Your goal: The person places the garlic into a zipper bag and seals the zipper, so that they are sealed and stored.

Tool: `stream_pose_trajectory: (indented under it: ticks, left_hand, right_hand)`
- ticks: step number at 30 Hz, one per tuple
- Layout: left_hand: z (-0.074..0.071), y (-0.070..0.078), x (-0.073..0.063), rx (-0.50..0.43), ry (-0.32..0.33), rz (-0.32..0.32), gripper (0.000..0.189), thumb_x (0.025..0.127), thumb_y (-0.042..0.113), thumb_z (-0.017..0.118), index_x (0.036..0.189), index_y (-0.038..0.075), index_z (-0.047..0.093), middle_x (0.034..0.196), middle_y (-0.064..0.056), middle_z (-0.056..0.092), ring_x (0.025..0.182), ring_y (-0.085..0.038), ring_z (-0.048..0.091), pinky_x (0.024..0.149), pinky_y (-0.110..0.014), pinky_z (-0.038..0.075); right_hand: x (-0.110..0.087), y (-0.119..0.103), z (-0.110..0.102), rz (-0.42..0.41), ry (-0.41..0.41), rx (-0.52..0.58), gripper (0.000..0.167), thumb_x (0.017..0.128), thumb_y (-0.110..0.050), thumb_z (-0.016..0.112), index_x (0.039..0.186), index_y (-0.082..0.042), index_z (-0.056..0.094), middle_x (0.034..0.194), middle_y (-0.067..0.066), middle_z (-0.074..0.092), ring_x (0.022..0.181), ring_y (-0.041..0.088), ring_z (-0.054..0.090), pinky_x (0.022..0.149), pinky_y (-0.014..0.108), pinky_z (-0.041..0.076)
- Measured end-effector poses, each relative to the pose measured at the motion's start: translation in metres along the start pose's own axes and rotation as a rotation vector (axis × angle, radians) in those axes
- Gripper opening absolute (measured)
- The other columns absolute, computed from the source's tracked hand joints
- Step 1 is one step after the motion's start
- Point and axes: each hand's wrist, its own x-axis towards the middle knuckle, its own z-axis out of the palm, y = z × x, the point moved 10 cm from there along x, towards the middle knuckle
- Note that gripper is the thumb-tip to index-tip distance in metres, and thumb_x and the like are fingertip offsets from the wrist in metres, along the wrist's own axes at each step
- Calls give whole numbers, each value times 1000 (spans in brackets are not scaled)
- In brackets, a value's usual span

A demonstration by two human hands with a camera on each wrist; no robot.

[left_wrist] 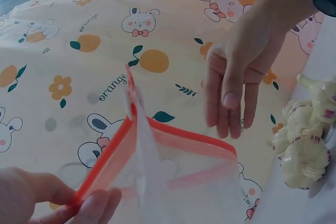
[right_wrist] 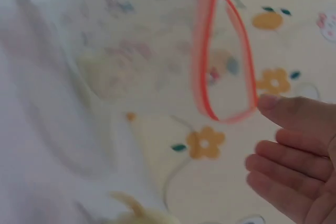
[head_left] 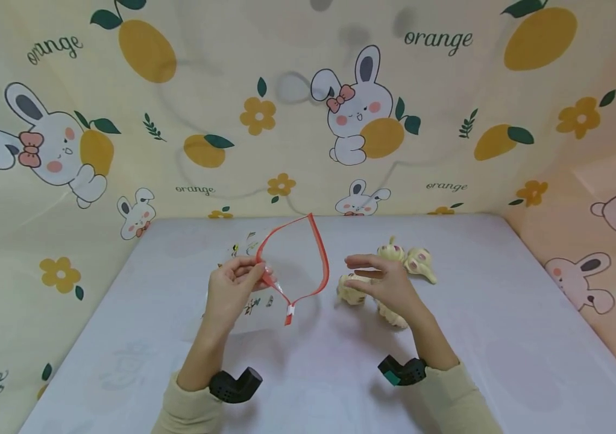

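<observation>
My left hand (head_left: 232,292) pinches the rim of a clear zip bag (head_left: 325,265) between thumb and fingers. The bag's orange-red zip edge spreads into a wide loop, its white slider (head_left: 290,310) at the near end. In the left wrist view the see-through bag body (left_wrist: 194,192) hangs below that edge. To the right of the bag, my right hand (head_left: 392,286) hovers with fingers extended and holds nothing. Its thumb tip overlaps the red edge in the right wrist view. Several garlic bulbs (head_left: 419,262) lie beneath and beyond this hand, one (head_left: 352,289) partly hidden by its fingers.
Everything lies over a white-covered table (head_left: 140,337). A patterned cloth (head_left: 297,120) with rabbits and oranges rises behind and along the sides. Small printed figures (head_left: 254,306) show on the bag near the left hand. Each wrist wears a black camera (head_left: 234,386).
</observation>
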Motion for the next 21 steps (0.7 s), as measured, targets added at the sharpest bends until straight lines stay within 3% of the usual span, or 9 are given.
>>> stream_pose_trajectory:
  ticks: [5, 17, 21]
  left_hand:
    - [-1, 1, 0, 0, -6, 4, 22, 93, 8, 61, 110, -6, 61, 89, -5, 73, 70, -2, 70, 70, -16, 60]
    - [1, 1, 1, 25, -5, -1, 22, 93, 9, 62, 111, -4, 61, 92, -9, 74, 69, -2, 69, 69, -16, 59]
    - [2, -1, 0, 26, -11, -11, 21, 93, 8, 62, 111, -3, 61, 91, -8, 73, 70, -3, 70, 70, -17, 60]
  right_hand:
    - [-3, 12, -16, 43, -47, -56, 38, 79, -9, 78, 114, 0, 67, 113, 20, 70, 104, 25, 70, 90, 35, 59]
    - [-12, 56, -56, 122, -96, -74, 34, 83, -11, 74, 113, 3, 66, 110, 24, 70, 94, -3, 66, 83, 12, 55]
    - [-17, 71, -63, 151, -126, -61, 35, 84, -11, 74, 114, 4, 65, 111, 26, 69, 91, -8, 65, 79, 12, 55]
